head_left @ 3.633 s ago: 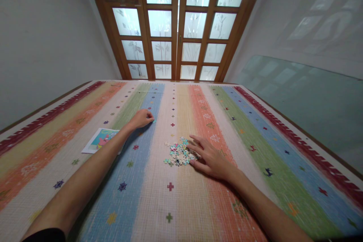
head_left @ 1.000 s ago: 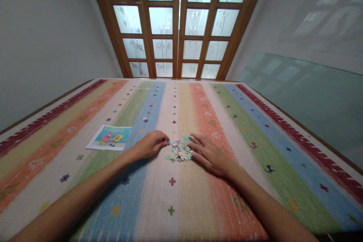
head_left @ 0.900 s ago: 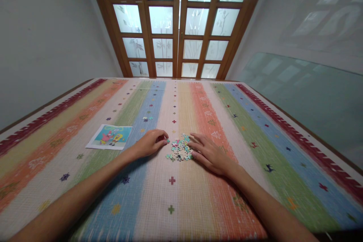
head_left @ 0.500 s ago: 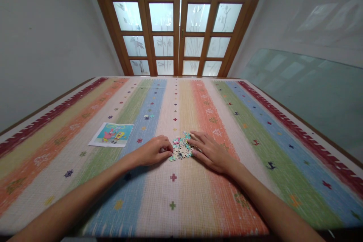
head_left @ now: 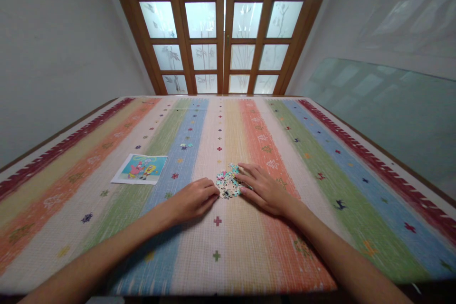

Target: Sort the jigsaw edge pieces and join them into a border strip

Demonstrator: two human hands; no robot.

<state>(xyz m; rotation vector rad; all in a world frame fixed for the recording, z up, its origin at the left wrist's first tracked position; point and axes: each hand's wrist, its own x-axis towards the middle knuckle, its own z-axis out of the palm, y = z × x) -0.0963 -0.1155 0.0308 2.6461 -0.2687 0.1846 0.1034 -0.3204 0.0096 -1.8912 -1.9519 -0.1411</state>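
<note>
A small heap of pastel jigsaw pieces (head_left: 228, 184) lies on a striped, many-coloured mat (head_left: 313, 161). My left hand (head_left: 194, 198) rests on the mat at the heap's left edge, fingers curled and fingertips touching the pieces. My right hand (head_left: 261, 187) lies flat against the heap's right side, fingers stretched out and partly over the pieces. The heap is squeezed between both hands. Whether the left fingers hold a piece is hidden.
A printed cartoon picture card (head_left: 140, 169) lies on the mat to the left. A few separate puzzle pieces (head_left: 185, 146) sit farther back on the blue stripe. Wooden glazed doors (head_left: 228, 33) close the far end; a glass panel (head_left: 384, 114) leans at the right wall.
My left hand came back from the far blue stripe, leaving a few pieces there, and moved in to the heap's left side. Both hands have pushed the heap tighter.
</note>
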